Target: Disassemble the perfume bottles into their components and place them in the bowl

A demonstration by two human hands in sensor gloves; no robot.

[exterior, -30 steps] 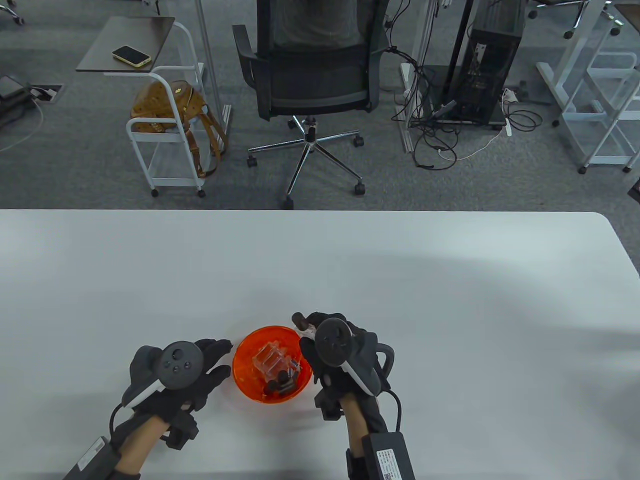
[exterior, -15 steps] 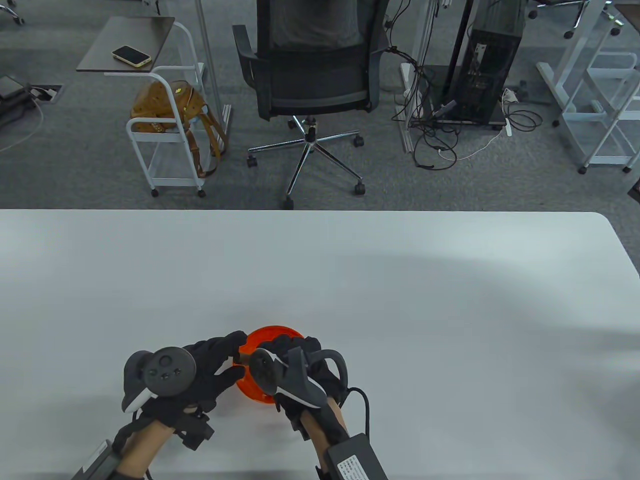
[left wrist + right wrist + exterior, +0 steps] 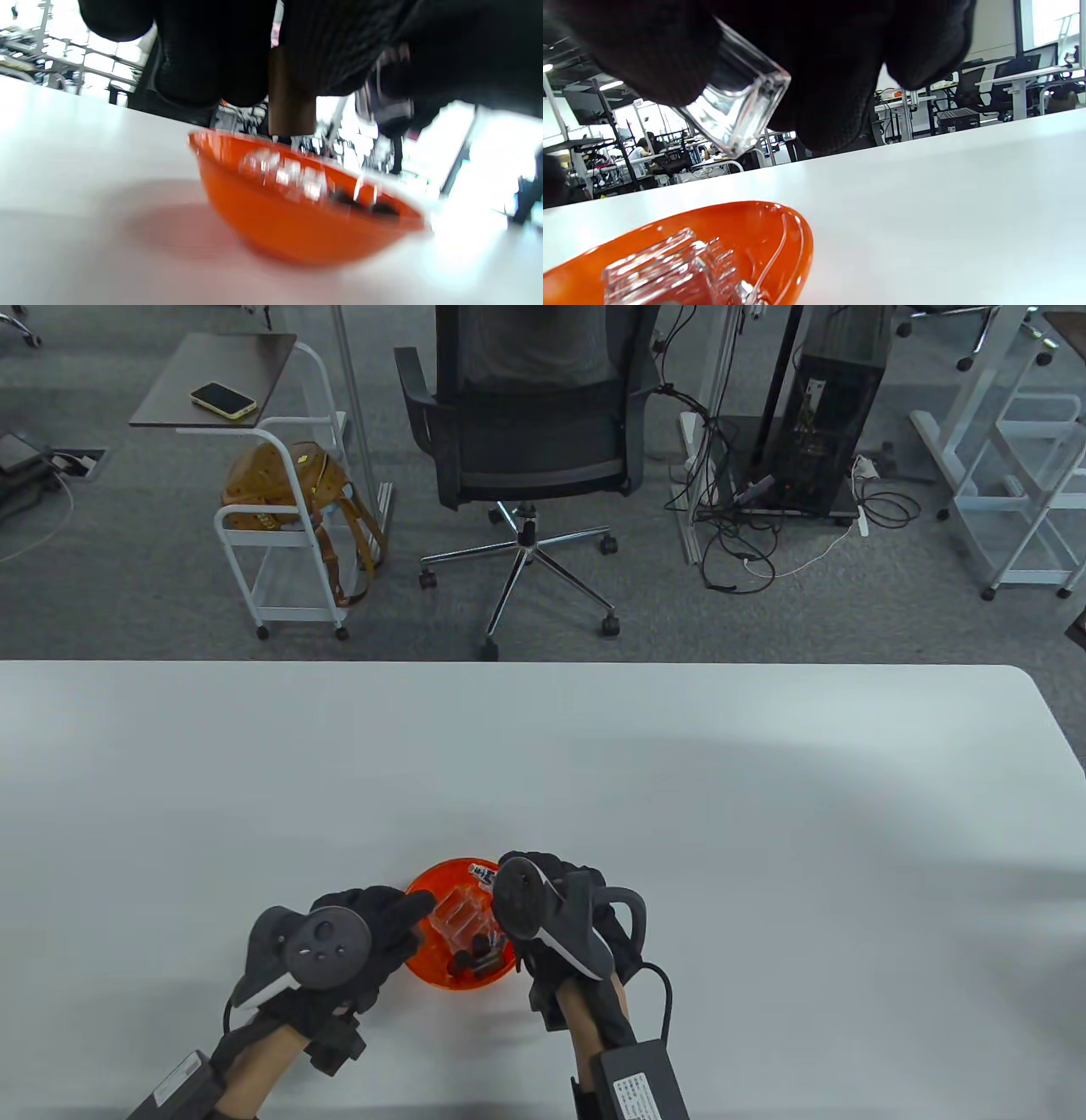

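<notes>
The right hand (image 3: 556, 899) had moved back toward the right side of the orange bowl (image 3: 424, 963), so the clear bottles (image 3: 458, 916) and dark caps (image 3: 475, 954) inside showed again. It gripped a clear glass bottle (image 3: 734, 114) above the bowl's rim. The left hand (image 3: 365, 933) had slid closer and pinched a small brown cap (image 3: 290, 97) over the bowl's left edge. The bowl sat on the white table (image 3: 764, 814).

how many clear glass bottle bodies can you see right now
At least 3: two lie side by side in the orange bowl, first glass body, second, and a third glass body is gripped in the right hand above it. Others may be hidden.
</notes>
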